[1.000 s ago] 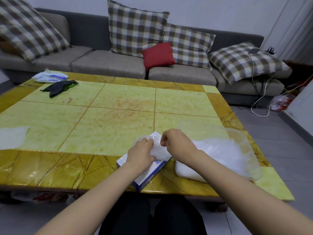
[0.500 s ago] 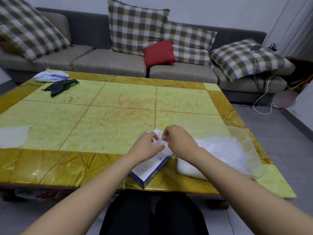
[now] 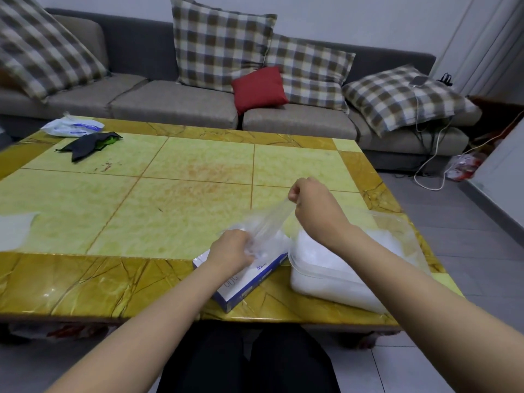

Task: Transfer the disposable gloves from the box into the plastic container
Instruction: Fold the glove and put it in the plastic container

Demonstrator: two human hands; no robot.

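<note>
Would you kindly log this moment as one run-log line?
right hand: pinches top of clear thin plastic glove | left hand: grips its lower end over white-and-blue cardboard box | translucent plastic container: beside box, part-filled

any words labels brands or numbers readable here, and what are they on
No text here can be read.
Glove box: blue print and small line drawings on top, too blurred to read, partly covered by the left hand.
White packet, far left: blue label, too small to read.
Red and white bag, far right: print too blurred to read.
</note>
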